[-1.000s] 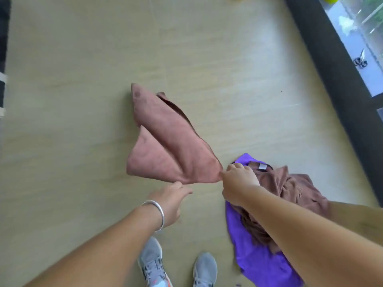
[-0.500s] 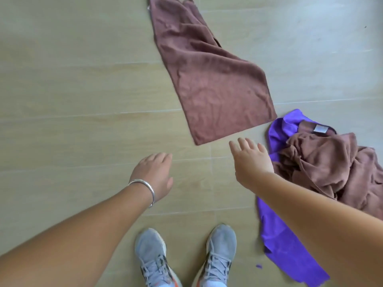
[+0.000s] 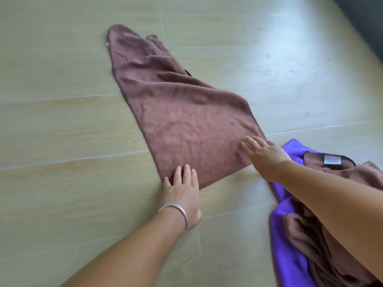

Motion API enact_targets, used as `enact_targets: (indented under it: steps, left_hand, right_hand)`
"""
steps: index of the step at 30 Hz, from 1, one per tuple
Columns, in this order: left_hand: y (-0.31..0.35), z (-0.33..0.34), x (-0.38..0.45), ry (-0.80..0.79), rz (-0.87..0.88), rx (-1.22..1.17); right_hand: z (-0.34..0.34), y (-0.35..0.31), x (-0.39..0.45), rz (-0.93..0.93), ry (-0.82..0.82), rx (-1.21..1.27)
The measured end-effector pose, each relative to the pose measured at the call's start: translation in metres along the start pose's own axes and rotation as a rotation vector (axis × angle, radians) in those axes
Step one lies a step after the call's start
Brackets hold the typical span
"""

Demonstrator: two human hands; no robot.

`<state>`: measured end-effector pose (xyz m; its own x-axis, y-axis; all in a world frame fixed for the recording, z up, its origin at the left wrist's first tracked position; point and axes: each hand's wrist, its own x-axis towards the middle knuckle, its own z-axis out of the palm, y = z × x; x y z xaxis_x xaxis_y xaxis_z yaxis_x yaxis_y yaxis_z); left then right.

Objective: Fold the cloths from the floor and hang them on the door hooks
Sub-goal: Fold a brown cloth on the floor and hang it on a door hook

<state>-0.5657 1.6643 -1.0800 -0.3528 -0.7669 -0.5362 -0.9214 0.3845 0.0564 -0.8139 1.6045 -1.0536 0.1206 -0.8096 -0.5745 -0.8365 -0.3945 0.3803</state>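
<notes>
Two hands: we see both flat on one brown cloth in the head view, the only view we have.
Brown cloth (image 3: 182, 112): spread on the wooden floor (image 3: 62, 125), folded into a rough wedge, its narrow end toward the floor's far edge and its broad hemmed edge nearest us. We see wrinkles across its upper half and a small pale tag at its far left corner.
Left hand (image 3: 183, 193): fingers straight and close together, tips resting on the cloth's near left corner, palm on the floor; nothing is gripped.
Bracelet (image 3: 176, 214): a silver bangle round the left wrist.
Right hand (image 3: 267, 154): fingers straight and slightly spread, lying on the cloth's near right corner; it presses and clasps nothing.
Purple cloth (image 3: 290, 251): lying on the floor toward its near right edge, just beside the brown cloth's right corner, partly under our right forearm.
Crumpled brown cloth (image 3: 335, 170): heaped on top of the purple cloth, with a white label (image 3: 332, 159) facing up near its far edge.
Dark strip (image 3: 364, 19): a blurred dark band along the floor's far right corner; we cannot tell what it is.
Door hooks: not in this view.
</notes>
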Motion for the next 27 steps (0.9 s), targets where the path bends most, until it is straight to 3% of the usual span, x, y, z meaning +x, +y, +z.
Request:
enact_targets:
  steps: [3,6,11,17,25,27]
  left_hand:
    - [-0.005,0.007,0.000,0.124,-0.026,0.036]
    - [-0.022,-0.006,-0.006,0.292,0.072,0.170]
    - [-0.069,-0.023,-0.041,0.101,-0.070,0.200]
    - [-0.109,-0.069,-0.175,-0.090,-0.213,0.092]
    - [-0.119,-0.116,-0.369,-0.388,-0.335,0.106]
    - [-0.125,-0.130,-0.399,-0.402,-0.356,0.120]
  right_hand:
    - [0.008,-0.007,0.001,0.011,0.045,0.035]
    - [0.009,-0.022,-0.010,0.026,0.238,0.060]
    - [-0.007,-0.068,-0.048,-0.064,0.436,0.213]
    - [-0.066,-0.127,-0.138,-0.031,0.188,0.444]
    - [-0.157,-0.151,-0.306,-0.224,-0.081,0.509]
    - [-0.180,-0.149,-0.330,-0.290,-0.124,0.499]
